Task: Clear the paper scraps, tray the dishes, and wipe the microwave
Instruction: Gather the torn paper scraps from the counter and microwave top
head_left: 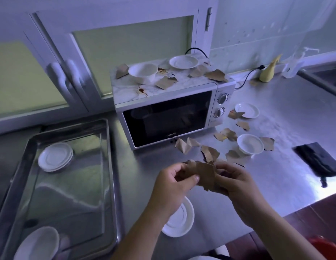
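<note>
1. Head view: both hands meet above the steel counter (287, 166) with a bunch of brown paper scraps (205, 175) between them — the left hand (172, 186) pinches the bunch from its side, thumb on top, and the right hand (236, 182) closes its fingers around the other edge.
2. Just beyond the hands, more torn scraps (210, 153) lie loose on the counter in front of the microwave (169, 117), and others are scattered to its right around a white bowl (250, 143) and a small saucer (247, 110).
3. The microwave's door is shut. Its top carries a bowl (142, 72), a plate (183, 62), several scraps (166, 82) and reddish-brown stains (141, 90).
4. Under the left wrist a white plate (180, 220) sits on the counter, partly hidden by the arm.
5. To the left lies a large metal tray (69, 184) — a short stack of white plates (55, 156) rests at its far end, and another white dish (37, 244) at the near corner.
6. A dark cloth (319, 160) lies at the right of the counter, well apart from the hands.
7. A yellow bottle (269, 71) stands by the back wall.
</note>
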`<state>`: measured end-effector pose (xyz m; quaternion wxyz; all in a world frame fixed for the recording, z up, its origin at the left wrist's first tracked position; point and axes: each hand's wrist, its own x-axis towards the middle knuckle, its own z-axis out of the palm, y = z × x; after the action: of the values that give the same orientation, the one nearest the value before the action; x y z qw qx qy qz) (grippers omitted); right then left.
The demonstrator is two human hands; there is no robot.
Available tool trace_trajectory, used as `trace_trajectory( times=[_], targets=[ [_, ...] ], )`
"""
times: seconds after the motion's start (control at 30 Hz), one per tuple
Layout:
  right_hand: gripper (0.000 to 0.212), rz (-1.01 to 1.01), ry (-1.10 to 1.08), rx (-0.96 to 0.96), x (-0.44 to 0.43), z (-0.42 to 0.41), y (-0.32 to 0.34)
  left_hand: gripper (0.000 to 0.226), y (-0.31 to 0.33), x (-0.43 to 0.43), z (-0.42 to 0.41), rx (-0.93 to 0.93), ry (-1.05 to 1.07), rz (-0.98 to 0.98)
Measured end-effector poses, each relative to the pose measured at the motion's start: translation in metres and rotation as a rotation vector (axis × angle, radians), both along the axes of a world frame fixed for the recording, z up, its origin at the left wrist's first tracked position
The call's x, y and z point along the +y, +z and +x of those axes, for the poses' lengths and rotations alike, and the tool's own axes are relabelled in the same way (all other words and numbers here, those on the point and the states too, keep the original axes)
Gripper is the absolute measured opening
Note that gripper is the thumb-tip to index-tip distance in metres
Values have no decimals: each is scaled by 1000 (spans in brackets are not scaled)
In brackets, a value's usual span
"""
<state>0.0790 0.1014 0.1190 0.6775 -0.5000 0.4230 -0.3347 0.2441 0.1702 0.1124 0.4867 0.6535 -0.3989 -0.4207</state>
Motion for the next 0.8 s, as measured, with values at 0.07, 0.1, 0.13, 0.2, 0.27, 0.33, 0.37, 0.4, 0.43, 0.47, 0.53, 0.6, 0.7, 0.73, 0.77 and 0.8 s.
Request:
trace_trajectory(
  times=[0.07, 0.1, 0.13, 0.2, 0.27, 0.33, 0.37, 0.4, 0.43, 0.47, 0.53, 0.6, 0.7, 0.73, 0.77, 0.8],
  targets=[
    [25, 24, 75, -42, 3, -4, -1, 9, -3, 3, 1, -38, 29, -13],
    [29, 34, 101, -55, 3, -6, -1, 7, -3, 4, 2, -46, 33, -16],
    [28, 36, 117, -63, 3, -8, -1, 8, -6, 5, 2, -61, 37, -17],
    [23, 30, 145, -74, 1, -13, -4, 14, -10, 5, 1, -141, 47, -11],
    [29, 38, 166, -75, -2, -19, -8, 21, -13, 2, -1, -111, 40, -6],
    [34, 47, 197, -75, -6, -26, -12, 34, -14, -2, -6, 88, 27, -20],
    [34, 53, 216, -76, -8, -30, -13, 43, -15, -4, -9, 166, 19, -24],
    [31, 61, 237, -78, -11, -34, -14, 52, -16, -6, -13, 205, 6, -25],
    [28, 72, 254, -79, -13, -38, -15, 59, -18, -9, -16, 226, -16, -25],
    [26, 82, 264, -73, -16, -42, -17, 63, -19, -10, -20, 236, -40, -24],
    [21, 64, 270, -28, -23, -49, -20, 63, -20, -15, -27, 249, -92, -7],
    [15, 26, 265, 9, -30, -55, -23, 61, -19, -21, -34, 254, -184, 29],
    [11, 39, 284, 22, -42, -67, -26, 60, -21, -33, -44, 286, -296, 65],
    [10, 43, 314, 34, -46, -72, -27, 60, -22, -38, -46, 282, -326, 81],
    [9, 46, 346, 47, -50, -77, -28, 59, -24, -44, -46, 280, -363, 100],
    [9, 48, 367, 59, -54, -82, -30, 58, -26, -50, -46, 294, -406, 120]
  ],
)
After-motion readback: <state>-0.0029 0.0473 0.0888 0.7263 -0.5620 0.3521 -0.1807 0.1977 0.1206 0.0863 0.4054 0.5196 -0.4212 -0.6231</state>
